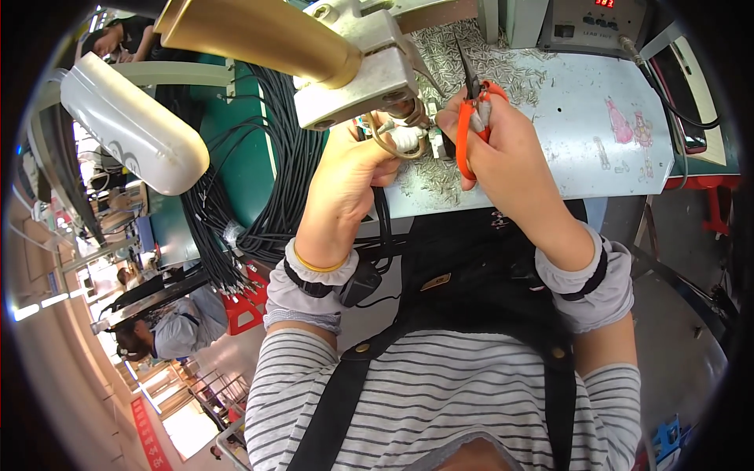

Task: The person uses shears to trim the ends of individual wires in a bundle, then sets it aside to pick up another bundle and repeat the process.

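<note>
At one o'clock, the right hand [509, 149] grips orange-handled needle-nose pliers [464, 129], tips toward twelve. The left hand [344, 169], at eleven, curls its fingers partly behind a metal machine head [357, 90] (what they grasp, I cannot tell).

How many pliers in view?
1: orange-handled pliers, gripped in the right hand over the pale bench top, dark nose pointing forward. Others may be hidden behind the gold cylinder.
</note>
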Tool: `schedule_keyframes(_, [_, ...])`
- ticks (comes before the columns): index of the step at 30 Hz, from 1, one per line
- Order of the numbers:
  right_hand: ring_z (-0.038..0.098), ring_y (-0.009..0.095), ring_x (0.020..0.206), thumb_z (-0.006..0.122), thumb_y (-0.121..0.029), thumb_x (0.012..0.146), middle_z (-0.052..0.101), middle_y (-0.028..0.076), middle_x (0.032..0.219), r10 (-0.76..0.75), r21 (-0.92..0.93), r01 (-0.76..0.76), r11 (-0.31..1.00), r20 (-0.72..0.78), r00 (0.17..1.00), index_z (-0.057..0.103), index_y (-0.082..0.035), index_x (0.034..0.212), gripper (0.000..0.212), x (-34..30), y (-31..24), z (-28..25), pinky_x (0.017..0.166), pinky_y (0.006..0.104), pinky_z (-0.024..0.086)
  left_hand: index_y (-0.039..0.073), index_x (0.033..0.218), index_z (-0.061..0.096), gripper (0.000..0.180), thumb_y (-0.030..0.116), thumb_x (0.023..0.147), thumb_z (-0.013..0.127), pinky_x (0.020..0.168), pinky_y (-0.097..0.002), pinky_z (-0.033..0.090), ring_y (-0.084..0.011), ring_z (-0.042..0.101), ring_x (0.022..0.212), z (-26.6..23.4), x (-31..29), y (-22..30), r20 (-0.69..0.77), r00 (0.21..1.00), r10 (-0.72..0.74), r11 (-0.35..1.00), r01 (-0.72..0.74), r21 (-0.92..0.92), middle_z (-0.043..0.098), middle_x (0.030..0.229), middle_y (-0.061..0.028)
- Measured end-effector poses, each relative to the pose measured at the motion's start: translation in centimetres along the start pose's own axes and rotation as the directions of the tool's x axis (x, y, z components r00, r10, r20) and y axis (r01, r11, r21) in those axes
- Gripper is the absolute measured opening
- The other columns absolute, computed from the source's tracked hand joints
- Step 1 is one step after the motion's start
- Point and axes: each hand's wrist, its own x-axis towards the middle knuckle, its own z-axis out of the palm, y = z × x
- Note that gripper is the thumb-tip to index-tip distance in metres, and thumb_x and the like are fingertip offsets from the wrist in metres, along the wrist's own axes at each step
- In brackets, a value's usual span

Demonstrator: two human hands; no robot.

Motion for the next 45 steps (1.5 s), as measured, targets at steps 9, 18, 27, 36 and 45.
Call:
schedule_keyframes(9, [0.04, 0.003, 0.045, 0.049, -0.011, 0.084, 0.044, -0.002, 0.061, -0.013, -0.037, 0.012, 0.999, -0.013, 1.0, 0.048, -0.001, 0.086, 0.01, -0.1, -0.1, 0.1, 0.039, 0.0191, 0.037, 0.006, 0.08, 0.054, 0.012, 0.008, 0.073, 0.063, 0.037, -0.0167, 0.017, -0.0008, 0.029, 0.041, 0.8, -0.2, 0.1, -0.065, 0.997, 0.031, 0.997, -0.026, 0.073, 0.042, 0.053, 0.0061])
schedule_keyframes(18, [0.042, 0.005, 0.046, 0.053, -0.011, 0.083, 0.046, -0.001, 0.06, 0.052, 0.12, -0.057, 0.991, 0.045, 0.998, 0.049, -0.002, 0.089, 0.011, -2.7, -0.7, -0.2, 0.042, 0.0198, 0.037, 0.003, 0.096, 0.049, 0.016, 0.001, 0.08, 0.048, 0.049, -0.018, 0.033, -0.006, 0.044, 0.056, 1.6, -3.4, -1.4, -0.06, 0.991, 0.116, 0.989, -0.11, 0.095, 0.05, 0.071, -0.0002])
schedule_keyframes(27, [0.052, 0.008, 0.057, 0.058, -0.001, 0.078, 0.056, 0.005, 0.069, -0.509, -0.561, 0.569, 0.602, 0.279, 0.814, 0.055, -0.001, 0.084, 0.007, -5.3, -0.8, 0.5, 0.049, 0.0205, 0.04, 0.003, 0.105, 0.042, 0.02, 0.002, 0.085, 0.043, 0.071, -0.0218, 0.041, -0.0088, 0.051, 0.081, 3.0, -6.3, -3.4, 0.233, 0.961, 0.148, 0.949, -0.205, 0.239, 0.052, 0.089, -0.0031])
schedule_keyframes(36, [0.059, 0.015, 0.063, 0.061, -0.001, 0.073, 0.059, 0.008, 0.072, -0.04, -0.079, 0.052, 0.996, 0.139, 0.989, 0.059, -0.001, 0.09, 0.017, -5.4, -1.8, -0.1, 0.054, 0.0222, 0.045, 0.003, 0.109, 0.04, 0.027, 0.009, 0.085, 0.05, 0.061, -0.017, 0.042, -0.0084, 0.054, 0.07, 1.8, -7.4, -3.9, 0.151, 0.967, 0.206, 0.867, -0.252, 0.431, 0.055, 0.082, -0.0035])
schedule_keyframes(45, [0.062, 0.019, 0.064, 0.065, 0.001, 0.069, 0.063, 0.013, 0.088, -0.815, -0.595, 0.777, 0.204, 0.337, 0.472, 0.061, -0.004, 0.089, 0.022, -5.3, 0.4, 0.3, 0.048, 0.0209, 0.046, 0.006, 0.111, 0.036, 0.03, 0.006, 0.083, 0.047, 0.04, -0.0146, 0.027, -0.0066, 0.041, 0.044, 1.9, -8.6, -2.3, 0.15, 0.988, -0.026, 0.989, 0.047, -0.138, 0.052, 0.073, -0.0074])
